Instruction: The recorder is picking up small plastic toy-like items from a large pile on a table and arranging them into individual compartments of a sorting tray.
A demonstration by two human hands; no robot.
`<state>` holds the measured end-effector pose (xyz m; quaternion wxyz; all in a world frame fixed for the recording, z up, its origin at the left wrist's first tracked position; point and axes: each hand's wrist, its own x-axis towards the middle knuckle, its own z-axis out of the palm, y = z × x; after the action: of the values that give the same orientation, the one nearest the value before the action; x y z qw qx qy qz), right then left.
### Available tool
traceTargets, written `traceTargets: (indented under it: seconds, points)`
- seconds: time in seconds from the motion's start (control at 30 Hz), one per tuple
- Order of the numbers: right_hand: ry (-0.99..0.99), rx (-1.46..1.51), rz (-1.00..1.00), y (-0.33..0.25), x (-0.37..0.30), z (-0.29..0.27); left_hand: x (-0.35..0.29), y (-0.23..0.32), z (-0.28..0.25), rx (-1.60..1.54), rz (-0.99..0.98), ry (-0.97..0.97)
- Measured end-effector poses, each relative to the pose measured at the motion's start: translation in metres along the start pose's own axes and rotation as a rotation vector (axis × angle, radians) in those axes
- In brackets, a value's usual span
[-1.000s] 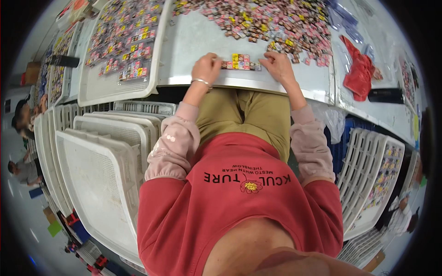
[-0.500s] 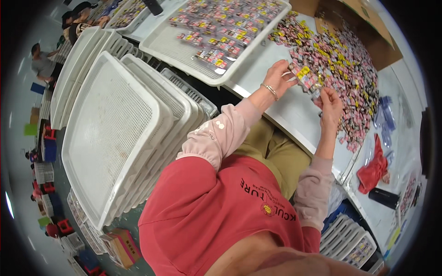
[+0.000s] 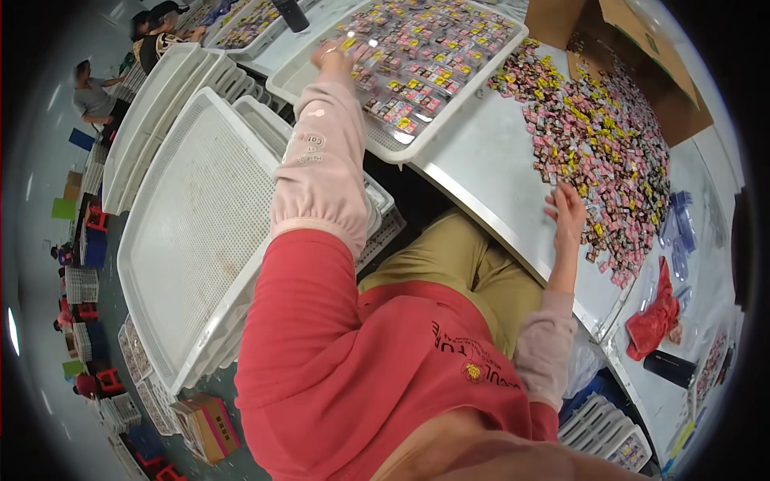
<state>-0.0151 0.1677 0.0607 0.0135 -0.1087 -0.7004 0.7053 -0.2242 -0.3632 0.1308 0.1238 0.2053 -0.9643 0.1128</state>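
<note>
My left hand (image 3: 333, 59) reaches over the white mesh tray (image 3: 417, 154) at the far middle, somewhat blurred. Its fingers are closed at the edge of a shiny clear plastic pack (image 3: 363, 53) of small coloured pieces. Rows of similar filled packs (image 3: 411, 98) lie in that tray. My right hand (image 3: 567, 212) is over the table beside the near edge of a wide heap of small pink, yellow and dark pieces (image 3: 609, 152). Its fingers are loosely bent and apart, with nothing seen in them.
Stacked white mesh trays (image 3: 196, 216) stand at my left. An open cardboard box (image 3: 670, 88) sits behind the heap. Clear plastic shells (image 3: 680, 228), a red cloth (image 3: 656, 317) and a black box (image 3: 670, 367) lie at right. Other people (image 3: 160, 36) are at far left.
Both hands held a filled plastic pack above the table; my left hand has swung left with it to the tray. My right hand has let go and moved slightly down.
</note>
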Motion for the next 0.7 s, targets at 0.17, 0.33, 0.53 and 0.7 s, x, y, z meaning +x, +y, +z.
traceTargets:
  seconds: [0.17, 0.33, 0.53, 0.7]
  points:
    - [0.1, -0.05, 0.086, 0.043, -0.024, -0.06, -0.038, 0.02, 0.009, 0.121, -0.063, -0.511]
    - [0.133, 0.012, 0.045, 0.054, -0.041, -0.067, -0.043, 0.032, 0.014, -0.568, -0.874, -0.147]
    - [0.206, 0.007, 0.005, 0.067, -0.045, -0.073, -0.026, 0.066, 0.054, -1.065, -1.406, 0.112]
    - [0.189, -0.012, -0.032, 0.065, -0.05, -0.06, 0.049, 0.018, 0.096, -0.752, -1.975, -0.359]
